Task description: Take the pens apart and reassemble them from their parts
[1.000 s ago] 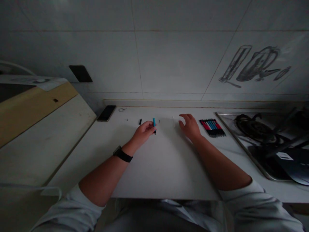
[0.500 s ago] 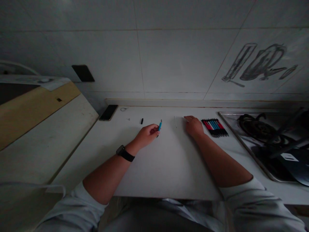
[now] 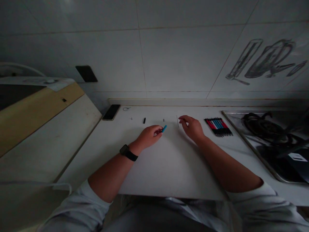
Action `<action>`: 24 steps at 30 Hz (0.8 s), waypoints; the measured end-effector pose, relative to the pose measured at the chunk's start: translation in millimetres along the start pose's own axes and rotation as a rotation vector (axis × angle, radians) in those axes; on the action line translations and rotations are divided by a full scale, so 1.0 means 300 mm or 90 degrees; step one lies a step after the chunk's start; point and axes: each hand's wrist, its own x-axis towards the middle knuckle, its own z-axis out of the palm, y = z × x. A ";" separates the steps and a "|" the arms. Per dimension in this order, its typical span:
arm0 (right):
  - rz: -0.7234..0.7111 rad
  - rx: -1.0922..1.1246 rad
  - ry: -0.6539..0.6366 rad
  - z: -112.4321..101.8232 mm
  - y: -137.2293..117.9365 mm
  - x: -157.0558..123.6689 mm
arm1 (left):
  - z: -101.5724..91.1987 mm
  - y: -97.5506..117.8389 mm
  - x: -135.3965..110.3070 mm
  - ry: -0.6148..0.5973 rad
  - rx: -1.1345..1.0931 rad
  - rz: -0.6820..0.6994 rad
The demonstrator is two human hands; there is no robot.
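My left hand is closed around a blue pen barrel, its end poking out past the fingertips, tilted up to the right. The rest of the barrel is hidden in the fingers. My right hand hovers low over the counter, thumb and forefinger curved and slightly apart. Its fingertips are right beside a thin white pen refill lying on the counter; whether they touch it I cannot tell. Between the hands and the wall lie a tiny dark piece, a short black pen grip and a very small part.
On the right, a row of red, blue and black pens lies beside a gas stove with a metal rim. A phone and a small loop lie at the back left. A pale box-like unit borders the counter's left side.
My right hand has moved left, its fingers coming to the white refill. My left hand has tilted the blue barrel further right. The view has shifted slightly.
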 end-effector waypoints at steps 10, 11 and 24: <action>-0.044 0.227 -0.086 0.013 -0.135 -0.041 | -0.008 0.007 -0.007 -0.005 0.076 0.053; -0.054 0.223 -0.087 0.015 -0.135 -0.041 | -0.009 0.008 -0.007 -0.004 0.079 0.057; -0.102 0.269 -0.108 0.041 -0.128 -0.046 | -0.016 0.017 -0.008 -0.018 0.109 0.108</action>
